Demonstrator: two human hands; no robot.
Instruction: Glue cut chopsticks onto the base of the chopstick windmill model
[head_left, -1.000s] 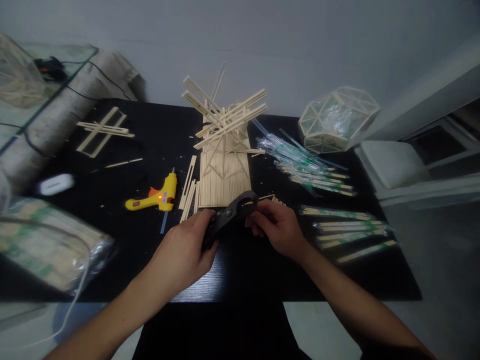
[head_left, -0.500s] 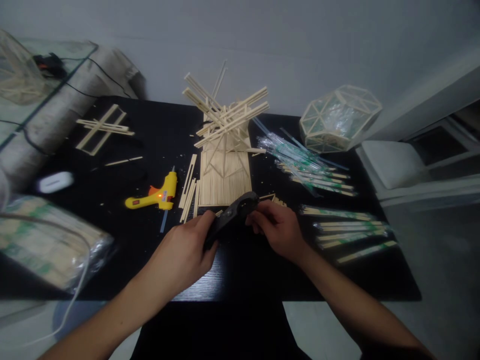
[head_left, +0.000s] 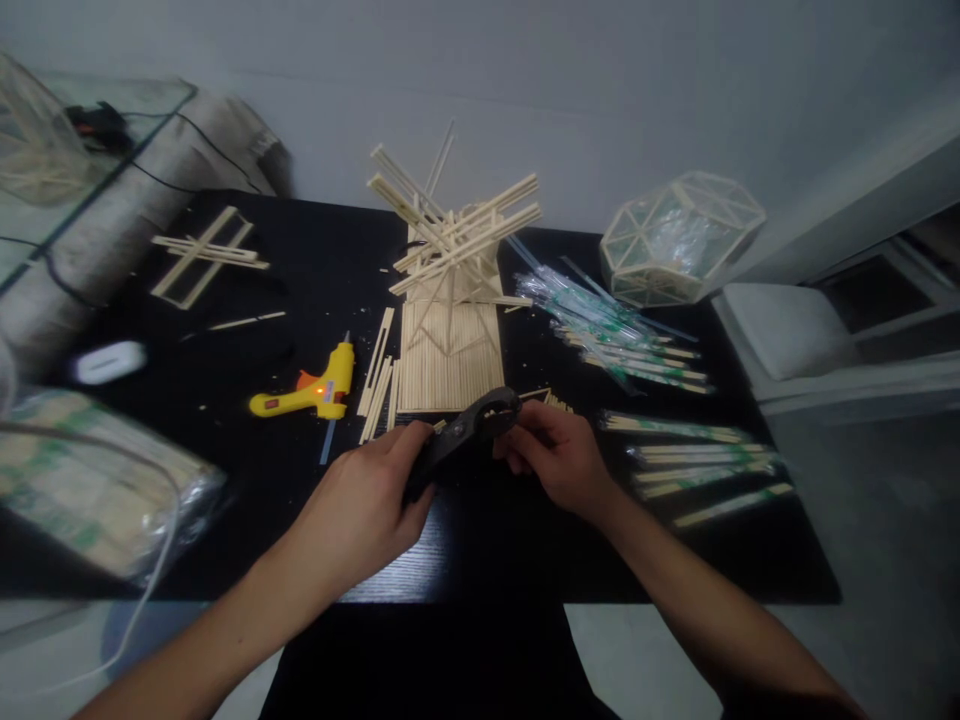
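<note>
My left hand (head_left: 375,495) is wrapped around a black plier-like tool (head_left: 461,430) with a curved head. The tool points up and to the right, over the table's near middle. Beside its head, my right hand (head_left: 562,455) is closed in a pinch; what its fingertips hold is hidden. Just beyond the tool stands a windmill-like model (head_left: 450,340) made of thin wooden sticks, with crossed stick blades on it. Several loose sticks (head_left: 379,395) lie along its left side, and a bundle of short stick pieces (head_left: 559,402) is behind my right hand.
A yellow glue gun (head_left: 322,388), its light on, lies left of the model. A crossed stick frame (head_left: 206,258) sits farther back. Wrapped stick packs (head_left: 686,430) lie right, a larger pack (head_left: 97,485) left. A faceted stick-framed shape (head_left: 679,240) stands back right.
The black tool's head has shifted slightly toward my right fingers. Both hands stay in nearly the same place, and the model has not moved.
</note>
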